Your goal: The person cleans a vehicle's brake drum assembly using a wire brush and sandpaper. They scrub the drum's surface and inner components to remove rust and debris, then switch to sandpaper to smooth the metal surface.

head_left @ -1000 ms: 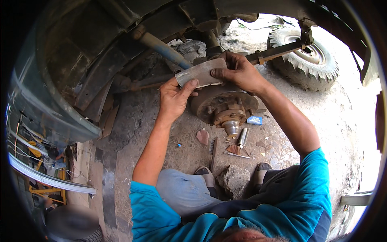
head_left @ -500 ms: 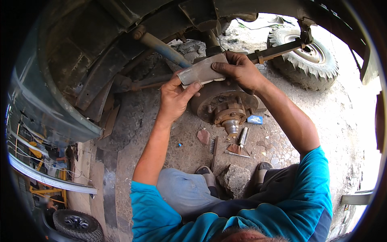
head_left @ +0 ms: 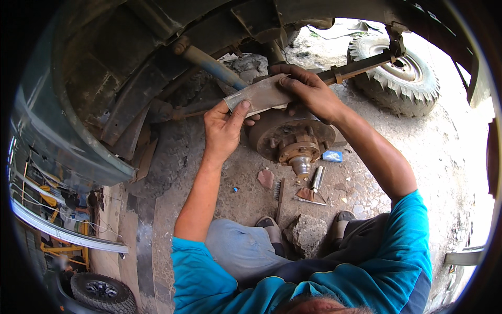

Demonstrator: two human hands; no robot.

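Between both hands, above the wheel hub, is a grey rectangular strip (head_left: 261, 95), worn and slightly bent, with a pale edge showing underneath. I cannot tell its material. My left hand (head_left: 224, 125) pinches the near left end, thumb on top and fingers below. At the far right end, my right hand (head_left: 309, 93) grips it with the thumb across the upper face. The rusty hub (head_left: 298, 149), with studs and a shiny spindle end, sits just below the strip; the hands hide its upper part.
On the ground near the hub lie a scraper (head_left: 312, 191), a wire brush (head_left: 279, 198), a blue packet (head_left: 332, 156) and a reddish flat piece (head_left: 265, 178). A rock (head_left: 306, 235) lies between my feet. A blue-grey shock absorber (head_left: 214, 65) slants behind the hands; a loose tyre (head_left: 397, 78) lies far right.
The strip has tilted, showing less of its upper face. My left hand has shifted slightly left along with its end, and the right-hand fingers have moved a little left.
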